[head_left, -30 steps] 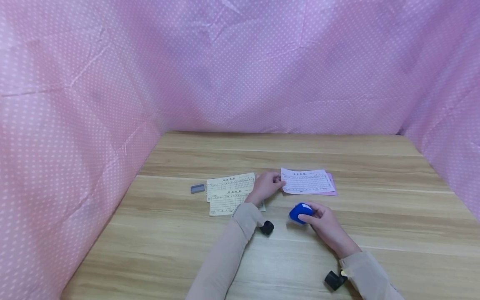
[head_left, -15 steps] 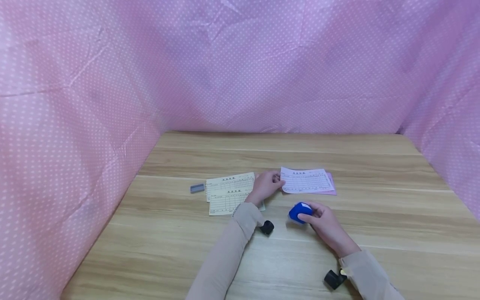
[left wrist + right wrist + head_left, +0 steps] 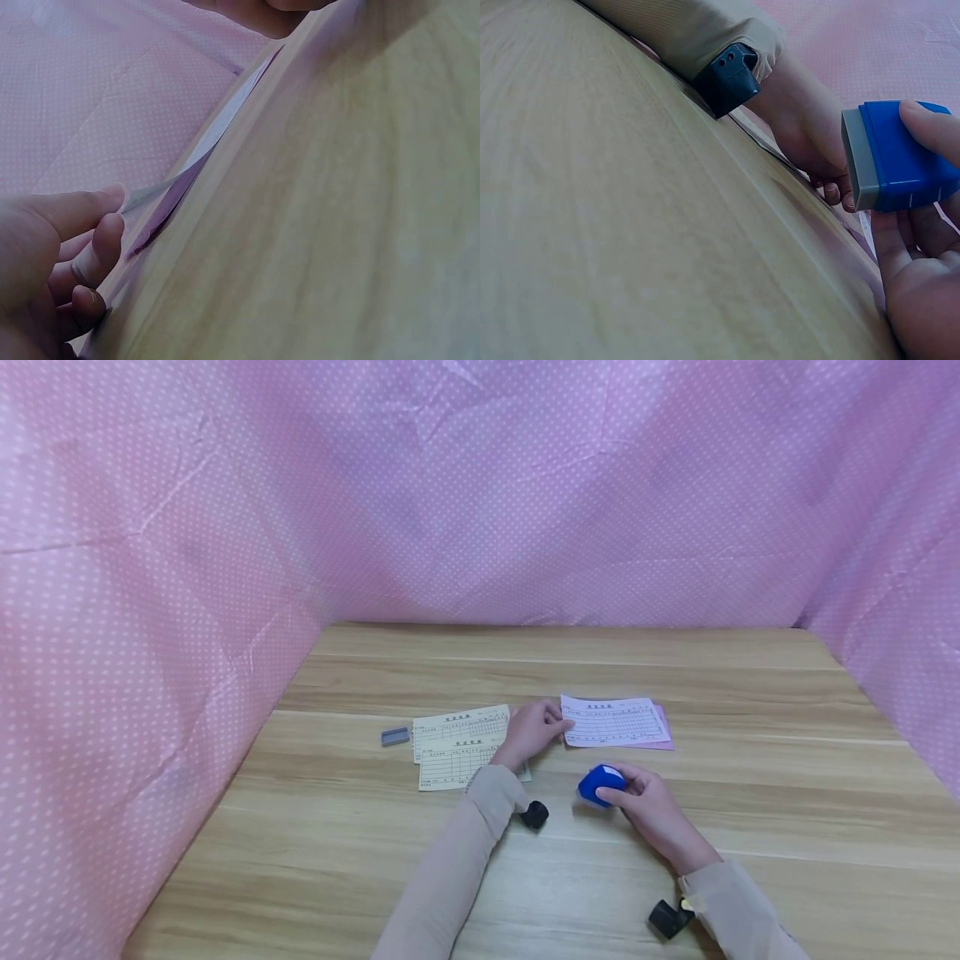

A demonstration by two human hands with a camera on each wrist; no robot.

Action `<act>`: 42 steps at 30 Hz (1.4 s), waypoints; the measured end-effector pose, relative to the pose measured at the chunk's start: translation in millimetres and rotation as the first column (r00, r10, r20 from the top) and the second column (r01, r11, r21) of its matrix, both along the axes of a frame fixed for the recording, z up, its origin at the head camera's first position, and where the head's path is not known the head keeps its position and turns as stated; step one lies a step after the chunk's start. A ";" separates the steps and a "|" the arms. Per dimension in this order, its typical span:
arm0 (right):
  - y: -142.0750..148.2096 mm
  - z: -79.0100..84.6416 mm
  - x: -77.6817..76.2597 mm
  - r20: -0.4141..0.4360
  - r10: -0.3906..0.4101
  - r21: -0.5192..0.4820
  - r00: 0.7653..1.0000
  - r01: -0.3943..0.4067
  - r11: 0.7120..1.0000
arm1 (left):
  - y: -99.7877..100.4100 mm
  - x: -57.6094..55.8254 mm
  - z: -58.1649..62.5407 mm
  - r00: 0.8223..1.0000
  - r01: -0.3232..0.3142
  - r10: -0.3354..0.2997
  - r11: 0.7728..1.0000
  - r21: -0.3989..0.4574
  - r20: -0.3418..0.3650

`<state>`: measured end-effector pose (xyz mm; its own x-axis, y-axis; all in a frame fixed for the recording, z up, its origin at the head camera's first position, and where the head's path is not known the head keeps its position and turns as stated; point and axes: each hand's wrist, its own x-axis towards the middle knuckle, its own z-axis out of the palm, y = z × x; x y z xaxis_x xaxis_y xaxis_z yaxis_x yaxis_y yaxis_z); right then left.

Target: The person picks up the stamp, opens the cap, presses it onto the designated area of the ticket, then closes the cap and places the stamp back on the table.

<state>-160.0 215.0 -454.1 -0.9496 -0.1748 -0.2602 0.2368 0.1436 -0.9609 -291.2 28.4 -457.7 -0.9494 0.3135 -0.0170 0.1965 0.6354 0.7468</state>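
My left hand (image 3: pixel 531 732) pinches the left edge of a white printed form (image 3: pixel 611 723) between thumb and forefinger. In the left wrist view that edge of the white sheet (image 3: pixel 169 184) is lifted off a pink sheet (image 3: pixel 169 206) lying beneath it. My right hand (image 3: pixel 656 810) grips a blue self-inking stamp (image 3: pixel 602 786) between thumb and fingers, nearer to me than the form. The right wrist view shows the blue stamp (image 3: pixel 911 161) held above the table, its grey base (image 3: pixel 860 161) facing left, toward the left hand.
Two overlapping yellowish printed forms (image 3: pixel 453 768) lie left of the left hand, partly covered by its wrist. Beside them sits a small grey cap (image 3: pixel 395 737). Black wrist cameras (image 3: pixel 535 815) stick out from both sleeves. A pink dotted curtain (image 3: pixel 555 527) hangs behind the wooden table (image 3: pixel 300 827).
The left thumb and fingers have shifted slightly at the white form's edge. The right hand and the stamp have stayed in place.
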 end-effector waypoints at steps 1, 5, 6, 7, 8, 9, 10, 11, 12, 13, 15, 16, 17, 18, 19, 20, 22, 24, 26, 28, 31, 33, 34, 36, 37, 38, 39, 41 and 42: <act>0.1 0.1 -0.1 0.001 0.002 0.004 1.000 -0.002 1.000 | 0.1 0.2 0.1 1.000 -0.005 0.005 1.000 0.006 0.000; 0.0 1.5 0.0 0.006 -0.002 0.022 1.000 0.002 1.000 | 0.0 0.6 0.7 1.000 -0.018 0.018 1.000 0.014 -0.010; 0.0 1.8 0.0 0.007 -0.003 0.026 1.000 0.003 1.000 | 0.1 0.5 0.6 1.000 -0.020 0.021 1.000 0.011 -0.015; -0.1 2.0 0.0 0.008 -0.004 0.028 1.000 0.004 1.000 | 0.2 0.5 0.5 1.000 -0.020 0.021 1.000 0.008 -0.016; -0.1 2.2 0.0 0.009 -0.005 0.030 1.000 0.005 1.000 | 0.3 0.5 0.4 1.000 -0.020 0.020 1.000 0.006 -0.017; -0.1 2.3 0.1 0.011 -0.006 0.032 1.000 0.006 0.999 | 0.3 0.5 0.3 1.000 -0.021 0.021 1.000 0.005 -0.018; -0.1 2.3 0.1 0.013 -0.006 0.031 1.000 0.005 1.000 | 0.4 0.5 0.2 1.000 -0.021 0.021 1.000 0.006 -0.019; -0.2 2.4 0.2 0.013 -0.006 0.032 1.000 0.006 0.999 | 0.7 0.3 0.1 0.999 -0.021 0.021 1.000 0.004 -0.025; -0.1 2.4 0.1 0.014 -0.007 0.032 1.000 0.006 0.999 | 0.7 0.3 0.3 0.999 -0.022 0.022 1.000 0.009 -0.028; -0.1 2.2 0.3 0.014 -0.007 0.033 1.000 0.007 0.999 | 0.9 0.4 0.5 0.999 -0.021 0.022 1.000 0.016 -0.033; 0.0 1.8 0.2 0.013 -0.008 0.029 1.000 0.008 1.000 | 1.3 0.7 1.3 0.999 -0.021 0.022 0.999 0.035 -0.044; -0.1 1.6 0.3 0.012 -0.009 0.027 1.000 0.008 1.000 | 1.6 0.8 1.9 0.999 -0.018 0.021 0.999 0.050 -0.049; -0.1 1.5 0.3 0.011 -0.009 0.025 1.000 0.009 1.000 | 1.7 0.9 2.4 0.999 -0.016 0.020 0.998 0.065 -0.051; -0.2 1.4 0.3 0.010 -0.008 0.025 1.000 0.008 1.000 | 1.7 1.2 3.0 0.999 -0.014 0.018 0.996 0.086 -0.049; -0.3 1.5 0.3 0.009 -0.007 0.026 1.000 0.007 1.000 | 1.7 1.6 3.9 0.999 -0.011 0.016 0.994 0.105 -0.044; -0.4 1.7 0.4 0.010 -0.006 0.026 1.000 0.006 1.000 | 1.7 1.8 4.7 0.999 -0.008 0.013 0.992 0.125 -0.038; -0.3 2.5 0.4 0.011 -0.004 0.037 1.000 0.004 0.999 | 1.8 2.7 6.4 1.000 -0.006 0.010 0.986 0.164 -0.028; -0.3 3.1 0.2 0.012 -0.003 0.048 1.000 0.002 0.999 | 1.8 3.3 8.2 1.000 -0.004 0.008 0.981 0.196 -0.021; -0.2 3.6 0.1 0.014 -0.001 0.054 1.000 0.000 0.999 | 2.3 3.5 10.3 1.000 -0.008 0.011 0.975 0.223 -0.016; -0.1 3.4 -0.3 0.015 0.001 0.057 1.000 -0.002 0.998 | 2.0 3.8 13.1 1.000 -0.013 0.015 0.970 0.243 -0.007; -0.2 3.1 -0.4 0.019 0.002 0.052 1.000 -0.003 0.999 | 1.3 4.5 18.5 1.000 -0.021 0.020 0.966 0.259 0.005; -0.4 3.1 -0.6 0.025 0.002 0.050 1.000 -0.004 0.999 | -0.1 5.5 22.2 1.000 -0.017 0.016 0.966 0.258 0.009; -0.5 3.2 -0.8 0.026 0.003 0.051 1.000 -0.004 0.999 | -0.9 5.9 23.9 1.000 -0.013 0.013 0.968 0.252 0.003; -0.7 3.6 -1.0 0.027 0.003 0.053 1.000 -0.005 0.999 | -2.7 6.6 26.0 1.000 -0.003 0.006 0.972 0.236 -0.014; -0.8 3.7 -1.1 0.027 0.003 0.053 1.000 -0.004 0.999 | -3.7 7.0 26.9 1.000 0.003 0.003 0.973 0.230 -0.023; -0.8 3.9 -1.1 0.026 0.004 0.055 1.000 -0.005 0.998 | -4.7 7.3 27.5 0.999 0.009 -0.002 0.975 0.222 -0.033; -0.8 4.0 -1.1 0.023 0.003 0.057 1.000 -0.004 0.998 | -5.7 7.5 27.7 0.999 0.015 -0.006 0.976 0.218 -0.042; -0.8 4.3 -0.9 0.022 0.002 0.057 1.000 -0.003 0.998 | -7.8 7.6 27.8 0.998 0.028 -0.016 0.976 0.217 -0.056; -0.7 4.4 -0.7 0.020 0.002 0.059 1.000 -0.003 0.998 | -9.0 7.7 27.7 0.998 0.036 -0.023 0.975 0.218 -0.062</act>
